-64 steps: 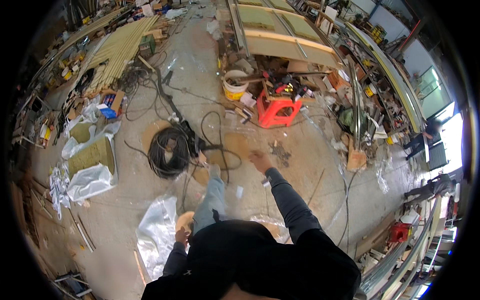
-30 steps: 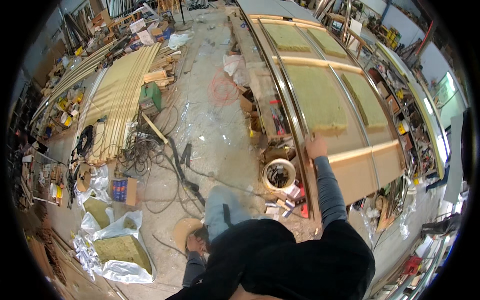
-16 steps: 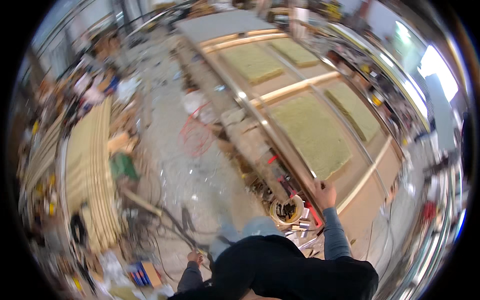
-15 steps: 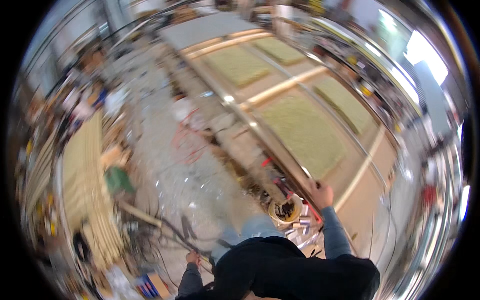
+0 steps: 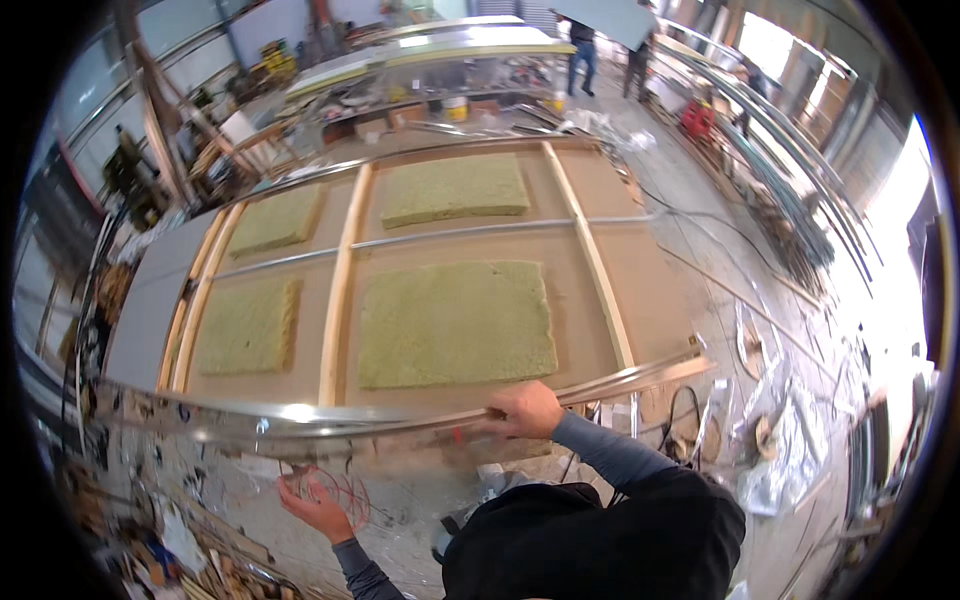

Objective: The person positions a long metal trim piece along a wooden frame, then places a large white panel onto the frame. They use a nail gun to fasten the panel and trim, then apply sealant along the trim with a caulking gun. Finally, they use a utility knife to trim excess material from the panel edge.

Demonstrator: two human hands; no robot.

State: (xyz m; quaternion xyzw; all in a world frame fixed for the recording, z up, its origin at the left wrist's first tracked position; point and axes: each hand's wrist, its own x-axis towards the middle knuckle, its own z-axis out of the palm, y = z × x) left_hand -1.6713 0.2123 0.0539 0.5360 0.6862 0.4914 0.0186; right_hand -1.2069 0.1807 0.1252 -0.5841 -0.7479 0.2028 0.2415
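Observation:
A large framed panel (image 5: 650, 270) lies in front of me, with wooden battens (image 5: 342, 290) and thin metal strips (image 5: 440, 236) across it. Rectangular slabs of yellow-green insulation wool (image 5: 455, 325) rest between the battens. Along its near side runs a shiny metal edge rail (image 5: 300, 413). My right hand (image 5: 530, 410) is closed over this rail, right of its middle, with some fingers hidden underneath. Below the rail, to the left, my left hand (image 5: 318, 508) is raised with its fingers apart and nothing visible in it.
Plastic sheeting (image 5: 790, 455) and cables lie on the floor at right. Scrap wood (image 5: 215, 535) is heaped at the lower left. Two people (image 5: 582, 60) at the far side carry a grey-blue sheet (image 5: 612, 20). Long metal profiles (image 5: 770, 165) are stacked at far right.
My view has swung round to face the panel's long side. My left hand has come up from low at my side toward the rail. The right hand stays on the near edge.

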